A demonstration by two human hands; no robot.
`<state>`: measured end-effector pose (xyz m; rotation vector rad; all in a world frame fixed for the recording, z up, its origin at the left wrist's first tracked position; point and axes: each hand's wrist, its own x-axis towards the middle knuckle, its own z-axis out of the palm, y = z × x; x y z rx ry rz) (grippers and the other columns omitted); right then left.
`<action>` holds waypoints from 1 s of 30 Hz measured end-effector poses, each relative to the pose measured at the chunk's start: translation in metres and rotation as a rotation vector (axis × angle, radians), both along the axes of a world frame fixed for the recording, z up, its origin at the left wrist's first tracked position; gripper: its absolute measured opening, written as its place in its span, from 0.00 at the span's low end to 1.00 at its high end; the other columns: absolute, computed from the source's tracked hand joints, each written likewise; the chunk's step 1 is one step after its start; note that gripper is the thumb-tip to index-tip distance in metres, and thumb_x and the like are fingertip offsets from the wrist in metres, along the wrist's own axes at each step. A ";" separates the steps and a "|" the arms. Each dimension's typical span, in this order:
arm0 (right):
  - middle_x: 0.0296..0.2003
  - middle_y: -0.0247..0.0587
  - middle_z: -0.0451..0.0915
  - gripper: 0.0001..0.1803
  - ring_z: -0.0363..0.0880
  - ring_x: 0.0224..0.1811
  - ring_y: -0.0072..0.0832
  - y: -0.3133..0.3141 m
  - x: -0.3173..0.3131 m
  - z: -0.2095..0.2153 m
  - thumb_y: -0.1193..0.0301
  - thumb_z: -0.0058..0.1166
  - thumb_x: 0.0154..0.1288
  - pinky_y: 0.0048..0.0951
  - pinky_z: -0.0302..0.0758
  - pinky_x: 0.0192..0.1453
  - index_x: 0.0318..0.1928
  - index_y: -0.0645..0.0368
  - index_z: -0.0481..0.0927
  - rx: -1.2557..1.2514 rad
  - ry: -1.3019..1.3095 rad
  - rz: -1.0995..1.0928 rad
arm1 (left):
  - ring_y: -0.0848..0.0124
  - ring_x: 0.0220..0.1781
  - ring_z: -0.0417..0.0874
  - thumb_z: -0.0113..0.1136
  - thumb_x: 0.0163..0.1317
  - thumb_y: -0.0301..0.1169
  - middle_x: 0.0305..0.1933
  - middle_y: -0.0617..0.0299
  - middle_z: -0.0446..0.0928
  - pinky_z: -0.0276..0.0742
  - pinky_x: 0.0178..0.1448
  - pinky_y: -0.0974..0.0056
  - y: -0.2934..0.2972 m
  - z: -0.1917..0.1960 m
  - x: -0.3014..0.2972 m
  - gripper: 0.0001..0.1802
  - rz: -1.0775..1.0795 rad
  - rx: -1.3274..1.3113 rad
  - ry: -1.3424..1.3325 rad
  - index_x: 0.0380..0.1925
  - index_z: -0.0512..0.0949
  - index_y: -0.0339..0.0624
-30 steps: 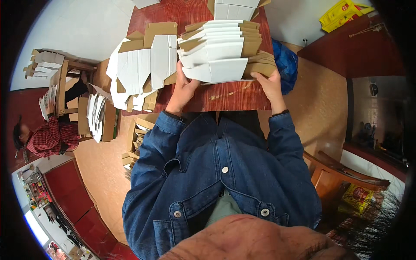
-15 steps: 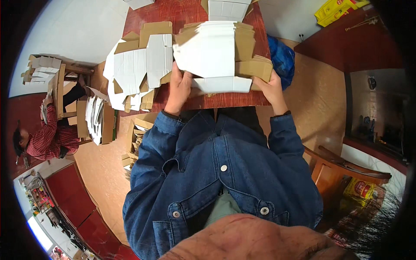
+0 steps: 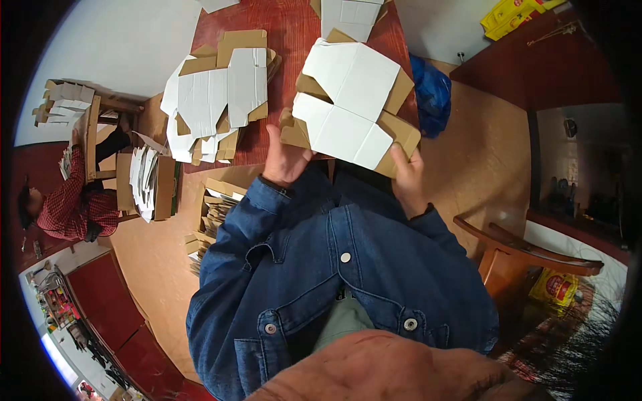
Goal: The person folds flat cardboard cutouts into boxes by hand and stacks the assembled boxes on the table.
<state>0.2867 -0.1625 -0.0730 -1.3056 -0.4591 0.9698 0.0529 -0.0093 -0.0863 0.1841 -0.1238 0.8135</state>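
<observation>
A stack of flattened cardboard boxes (image 3: 351, 100), white outside with brown flaps, is tilted over the near right of the red table. My right hand (image 3: 409, 172) grips its lower right corner, the thumb on top of a brown flap. By the lower left edge is my left hand (image 3: 287, 159), its thumb spread wide and its palm turned up. Its fingertips come close to the cardboard, and whether they touch it is unclear. A second pile of flattened boxes (image 3: 204, 97) lies to the left, overlapping unevenly.
More white cardboard (image 3: 349, 19) sits at the far side of the red table (image 3: 284, 77). Open cartons of flattened boxes (image 3: 217, 206) stand below left. A blue bag (image 3: 431, 97) is right of the table, a wooden chair (image 3: 505, 257) lower right. Another person (image 3: 77, 207) works far left.
The held stack has turned clockwise and its top piece lies differently, with the loose front flap gone. My left hand has let go and opened; my right hand has moved lower.
</observation>
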 end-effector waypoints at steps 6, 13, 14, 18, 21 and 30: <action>0.51 0.44 0.82 0.18 0.81 0.48 0.25 -0.008 -0.037 -0.010 0.73 0.56 0.74 0.22 0.77 0.53 0.60 0.67 0.75 0.117 0.213 -0.001 | 0.53 0.65 0.78 0.72 0.66 0.35 0.68 0.48 0.73 0.75 0.70 0.55 -0.044 -0.001 0.028 0.39 0.298 0.253 0.855 0.72 0.64 0.39; 0.52 0.44 0.82 0.19 0.80 0.49 0.26 -0.011 -0.045 -0.004 0.74 0.58 0.73 0.23 0.76 0.56 0.60 0.68 0.75 0.076 0.070 0.222 | 0.55 0.58 0.81 0.73 0.61 0.25 0.61 0.40 0.76 0.79 0.65 0.57 -0.036 0.032 0.029 0.37 0.292 0.188 0.997 0.67 0.65 0.26; 0.53 0.44 0.82 0.19 0.80 0.50 0.26 -0.011 -0.044 -0.004 0.74 0.58 0.72 0.23 0.75 0.57 0.61 0.68 0.75 0.070 0.060 0.220 | 0.56 0.56 0.83 0.73 0.62 0.26 0.59 0.39 0.77 0.80 0.64 0.58 -0.036 0.032 0.029 0.37 0.294 0.194 1.022 0.66 0.65 0.25; 0.50 0.43 0.83 0.17 0.80 0.48 0.25 -0.010 -0.039 -0.004 0.73 0.59 0.72 0.22 0.76 0.55 0.58 0.67 0.78 0.034 0.067 0.215 | 0.57 0.53 0.84 0.74 0.62 0.27 0.56 0.40 0.79 0.82 0.61 0.59 -0.036 0.023 0.030 0.36 0.317 0.196 1.070 0.65 0.66 0.23; 0.47 0.42 0.84 0.15 0.81 0.46 0.23 -0.009 -0.032 -0.002 0.72 0.60 0.72 0.21 0.76 0.53 0.55 0.66 0.80 0.000 0.081 0.203 | 0.57 0.50 0.86 0.75 0.61 0.28 0.53 0.41 0.81 0.84 0.58 0.59 -0.029 0.020 0.030 0.35 0.269 0.205 1.148 0.63 0.69 0.24; 0.43 0.45 0.86 0.16 0.83 0.40 0.25 -0.015 0.050 0.021 0.66 0.59 0.74 0.18 0.78 0.44 0.56 0.62 0.79 -0.192 0.011 0.571 | 0.59 0.50 0.86 0.74 0.62 0.29 0.54 0.42 0.82 0.84 0.57 0.59 0.053 0.089 -0.002 0.35 -0.177 0.676 1.334 0.65 0.69 0.27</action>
